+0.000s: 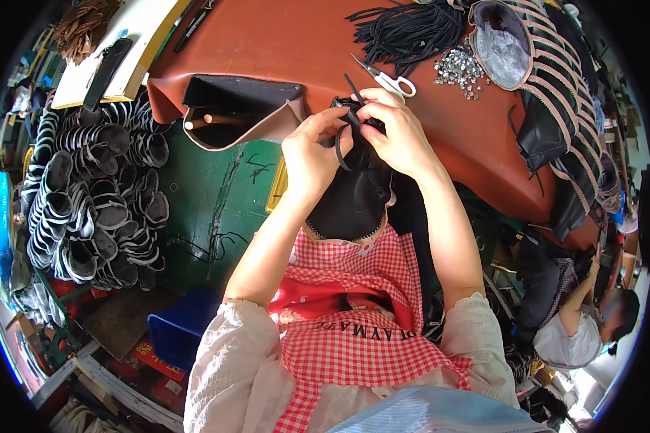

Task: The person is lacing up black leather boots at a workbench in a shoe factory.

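A black leather shoe upper (352,204) with a zigzag-cut edge lies over my lap and reaches up to the table edge. At its far end, both hands work close together on a narrow black strap (342,153), which loops down below my fingers. My left hand (316,146) pinches the strap from the left, fingers bent. My right hand (396,131) is closed on the strap from the right, thumb against forefinger; one strap end sticks up beside it. The exact spot between the fingertips is hidden. White-handled scissors (391,81) lie just beyond my right hand.
On the brown-covered table (282,43) lie a bundle of black straps (410,30) and small silver metal pieces (460,71). Stacked uppers (556,94) line the right side. An open pouch (267,128) hangs at the near edge. Bundled uppers (97,195) fill the left. Another person (570,335) sits right.
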`<state>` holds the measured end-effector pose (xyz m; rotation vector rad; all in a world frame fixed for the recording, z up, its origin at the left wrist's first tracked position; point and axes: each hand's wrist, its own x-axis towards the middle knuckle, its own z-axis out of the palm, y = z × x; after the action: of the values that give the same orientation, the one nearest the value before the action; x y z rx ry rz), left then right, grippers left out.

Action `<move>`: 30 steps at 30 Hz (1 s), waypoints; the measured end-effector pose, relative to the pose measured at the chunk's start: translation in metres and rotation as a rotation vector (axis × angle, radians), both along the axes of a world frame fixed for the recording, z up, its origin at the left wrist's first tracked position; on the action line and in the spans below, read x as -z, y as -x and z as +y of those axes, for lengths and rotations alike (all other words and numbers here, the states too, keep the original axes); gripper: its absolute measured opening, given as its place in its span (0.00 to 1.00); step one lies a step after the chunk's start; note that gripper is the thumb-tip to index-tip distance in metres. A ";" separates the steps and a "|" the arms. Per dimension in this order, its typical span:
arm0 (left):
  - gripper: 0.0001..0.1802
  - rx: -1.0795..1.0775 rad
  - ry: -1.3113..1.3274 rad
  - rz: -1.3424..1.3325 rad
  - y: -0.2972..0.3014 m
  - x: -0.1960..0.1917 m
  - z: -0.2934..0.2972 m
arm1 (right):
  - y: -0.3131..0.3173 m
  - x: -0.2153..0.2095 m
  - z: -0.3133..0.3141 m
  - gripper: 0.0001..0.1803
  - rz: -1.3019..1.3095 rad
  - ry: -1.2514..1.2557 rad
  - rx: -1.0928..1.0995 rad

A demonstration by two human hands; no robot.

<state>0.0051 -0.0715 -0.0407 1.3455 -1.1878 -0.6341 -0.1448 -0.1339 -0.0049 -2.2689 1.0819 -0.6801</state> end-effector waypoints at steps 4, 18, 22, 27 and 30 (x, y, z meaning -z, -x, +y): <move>0.16 0.054 -0.040 0.203 -0.002 0.010 0.002 | 0.005 -0.004 0.001 0.06 -0.048 0.052 -0.018; 0.12 0.299 0.037 -0.144 -0.007 -0.051 0.002 | 0.026 -0.058 0.019 0.03 -0.654 -0.385 -0.318; 0.08 0.349 0.083 -0.318 -0.012 -0.038 0.011 | 0.003 -0.043 -0.003 0.06 -0.493 -0.247 0.029; 0.08 0.389 0.117 -0.393 -0.008 -0.020 0.025 | -0.027 -0.009 -0.030 0.12 -0.073 0.083 -0.008; 0.08 0.377 0.156 -0.362 -0.013 -0.020 0.026 | -0.031 -0.024 -0.026 0.11 -0.082 -0.097 0.060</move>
<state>0.0184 -0.0458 -0.0203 1.1404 -1.7733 -0.5592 -0.1137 -0.1599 0.0196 -2.1158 1.1235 -0.7221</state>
